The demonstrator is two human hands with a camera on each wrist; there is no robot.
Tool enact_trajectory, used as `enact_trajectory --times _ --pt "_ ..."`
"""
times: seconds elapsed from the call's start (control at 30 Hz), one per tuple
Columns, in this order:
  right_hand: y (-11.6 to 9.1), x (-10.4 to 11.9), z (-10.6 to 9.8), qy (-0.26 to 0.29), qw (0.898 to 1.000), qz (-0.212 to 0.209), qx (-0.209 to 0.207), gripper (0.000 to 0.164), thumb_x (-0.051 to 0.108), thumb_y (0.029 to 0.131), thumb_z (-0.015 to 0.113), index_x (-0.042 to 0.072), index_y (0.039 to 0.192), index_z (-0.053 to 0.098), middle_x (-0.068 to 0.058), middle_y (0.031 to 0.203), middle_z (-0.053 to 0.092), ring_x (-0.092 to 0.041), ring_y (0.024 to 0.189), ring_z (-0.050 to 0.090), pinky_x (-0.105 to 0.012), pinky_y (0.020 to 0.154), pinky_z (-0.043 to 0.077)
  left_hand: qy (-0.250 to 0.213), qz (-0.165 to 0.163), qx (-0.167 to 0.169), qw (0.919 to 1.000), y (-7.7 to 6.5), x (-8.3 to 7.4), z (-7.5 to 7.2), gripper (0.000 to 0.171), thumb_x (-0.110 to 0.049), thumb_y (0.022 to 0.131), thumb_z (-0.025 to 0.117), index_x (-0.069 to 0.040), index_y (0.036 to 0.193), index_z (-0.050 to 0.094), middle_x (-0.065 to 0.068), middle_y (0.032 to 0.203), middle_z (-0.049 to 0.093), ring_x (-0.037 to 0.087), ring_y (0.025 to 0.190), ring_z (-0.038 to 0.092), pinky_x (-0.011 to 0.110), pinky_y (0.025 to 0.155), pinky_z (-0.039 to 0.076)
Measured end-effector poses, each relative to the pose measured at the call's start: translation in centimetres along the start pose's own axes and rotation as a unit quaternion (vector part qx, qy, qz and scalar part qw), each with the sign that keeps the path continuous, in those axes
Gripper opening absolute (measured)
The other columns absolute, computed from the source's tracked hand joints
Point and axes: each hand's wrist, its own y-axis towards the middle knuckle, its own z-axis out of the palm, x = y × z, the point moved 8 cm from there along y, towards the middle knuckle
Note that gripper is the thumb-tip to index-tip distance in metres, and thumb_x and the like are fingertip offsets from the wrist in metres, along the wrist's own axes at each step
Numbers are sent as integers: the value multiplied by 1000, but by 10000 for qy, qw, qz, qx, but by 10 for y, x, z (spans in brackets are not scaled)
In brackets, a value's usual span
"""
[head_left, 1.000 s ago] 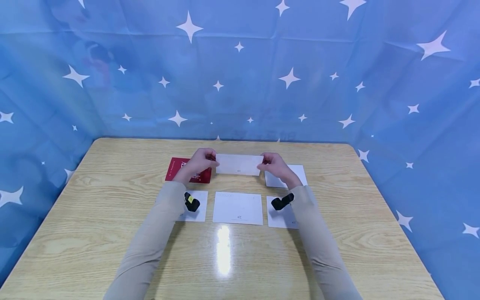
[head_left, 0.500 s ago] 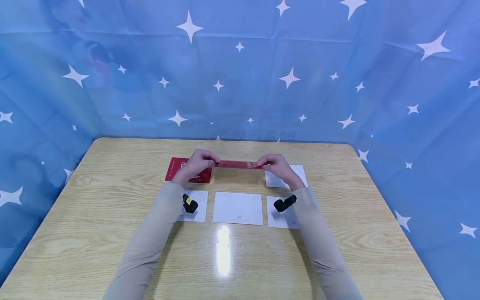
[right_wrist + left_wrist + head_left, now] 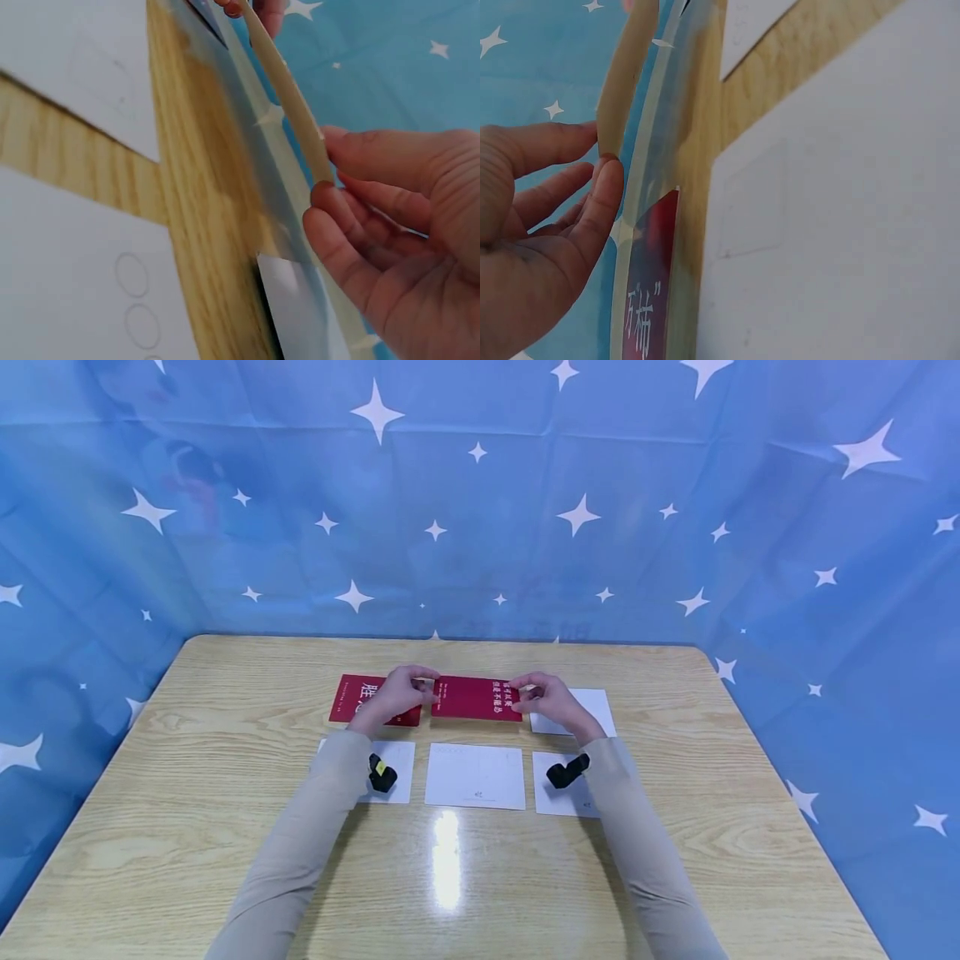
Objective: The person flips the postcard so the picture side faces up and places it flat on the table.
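Note:
A red postcard (image 3: 472, 697) with white writing is in the middle of the back row in the head view, its printed face showing. My left hand (image 3: 405, 691) pinches its left end and my right hand (image 3: 553, 700) pinches the right end. In the left wrist view the thumb and fingers close on the thin edge of this postcard (image 3: 622, 82). The right wrist view likewise shows the postcard (image 3: 289, 94) edge-on, between thumb and fingers. Partly under my left hand lies another red postcard (image 3: 347, 700). Beside my right hand is a white-side-up postcard (image 3: 597, 703).
Nearer on the wooden table (image 3: 480, 877) lies a row of white-side-up cards: a left card (image 3: 399, 756), a middle card (image 3: 475, 777) and a right card (image 3: 555, 800). My forearms partly cover the outer two. A blue starry cloth (image 3: 480, 560) hangs behind.
The held postcard has turned over from its white side, through edge-on, to its red face. Both hands have kept their hold at the ends. The other cards have stayed put.

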Motion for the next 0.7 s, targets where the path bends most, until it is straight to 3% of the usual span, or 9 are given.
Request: enact_trajectory --times 0.13,0.3,0.5,0.7 --pt "0 -2 2 -212 9996 -111 138 43 6 82 72 2 122 59 -16 119 52 -27 90 57 -34 81 48 224 -2 34 9997 1 1 2 47 -6 84 68 -6 129 55 11 96 59 20 84 54 25 68 47" --pt "1 -1 4 -664 9974 -247 122 42 11 80 74 4 119 61 -13 116 54 -22 85 57 -34 81 48 577 67 47 9983 2 0 6 50 -7 84 69 -5 131 54 12 101 58 22 86 52 25 71 46" --pt "7 -3 7 -1003 9948 136 56 41 5 79 73 3 119 62 -13 117 54 -19 78 55 -31 78 46 1084 251 17 9938 6 -2 10 50 -6 82 70 0 129 54 16 118 55 24 91 49 28 72 45" --pt "9 5 11 -1350 9908 51 10 39 0 78 73 -4 115 62 -18 123 51 -17 70 51 -26 65 44 1483 325 -34 9884 8 -7 15 49 -5 81 70 4 127 54 20 128 51 28 105 48 37 90 45"
